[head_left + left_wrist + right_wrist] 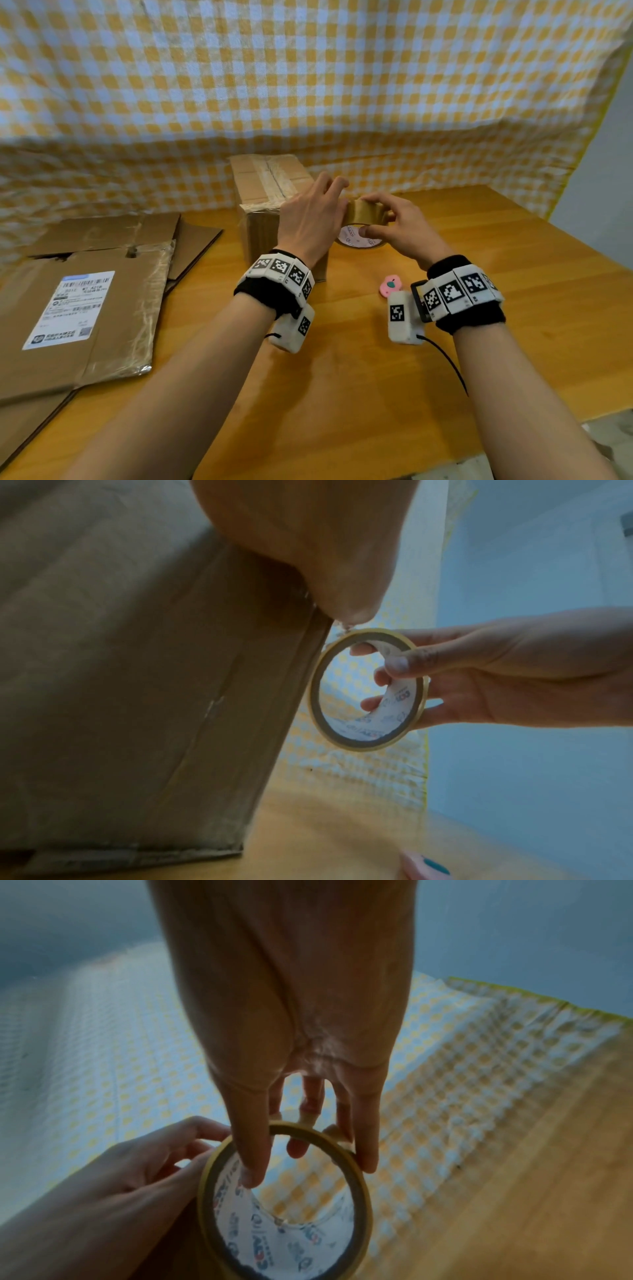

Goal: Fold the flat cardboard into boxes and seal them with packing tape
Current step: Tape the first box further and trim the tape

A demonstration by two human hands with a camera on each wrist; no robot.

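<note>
- While held above the wooden table (376, 377), tape roll (363, 213): raised between both hands, just right of the sealed box (270, 192), its open core facing the wrist cameras.
- Right hand (400, 226): curled round the tape roll, thumb hooked inside the printed white core, remaining fingers (369, 704) wrapped over the outer band.
- Left hand (311, 212): fingers bent against the left side of the roll's outer band; pinching a loose tape end or only pressing the band, cannot tell.
- Sealed box: upright near the back of the table, top seam covered by a strip of clear tape, side wall close to the left wrist.
- Flat cardboard (85, 308): unfolded at the left end of the table, white shipping label (70, 308) facing up, further flat sheets beneath and behind.
- Small pink item (389, 285): lying on the table below the roll, between the two wrists, touching neither hand.
- Checked yellow-and-white cloth (308, 85): hung behind the table and draped onto its rear edge.
</note>
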